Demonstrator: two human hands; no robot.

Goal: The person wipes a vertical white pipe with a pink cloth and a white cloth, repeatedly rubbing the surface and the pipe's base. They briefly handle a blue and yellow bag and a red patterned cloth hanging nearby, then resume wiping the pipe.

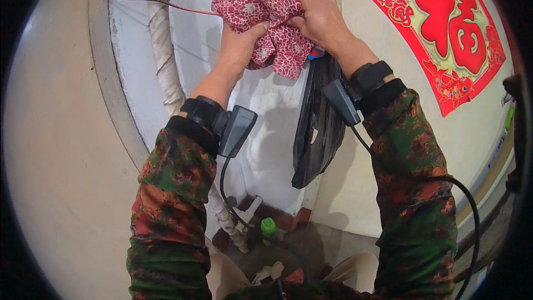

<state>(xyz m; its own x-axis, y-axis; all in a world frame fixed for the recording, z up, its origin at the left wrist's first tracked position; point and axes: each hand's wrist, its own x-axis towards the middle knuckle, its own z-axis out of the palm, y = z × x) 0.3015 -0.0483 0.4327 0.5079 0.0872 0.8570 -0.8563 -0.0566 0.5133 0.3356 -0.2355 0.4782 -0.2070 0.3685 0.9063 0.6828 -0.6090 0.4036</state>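
A bunched red-and-white floral cloth [266, 0] is held up against the white wall at the top of the view. My left hand [239, 46] grips its lower left side, thumb pressed on the fabric. On its right side, my right hand [318, 12] has hold of the same cloth, fingers over the top. A thin wire [183, 7] runs from a nail at the left to the cloth, where its end is hidden. Just under my right hand a small blue and red object [316, 53] shows. What lies inside or behind the folds cannot be seen.
A black plastic bag [318, 133] hangs below my right hand. At the left stands a pipe wrapped in pale material [159, 33]. A red paper decoration [441, 25] with writing is on the right wall. Low down are a green container [268, 228] and a white pipe fitting [251, 211].
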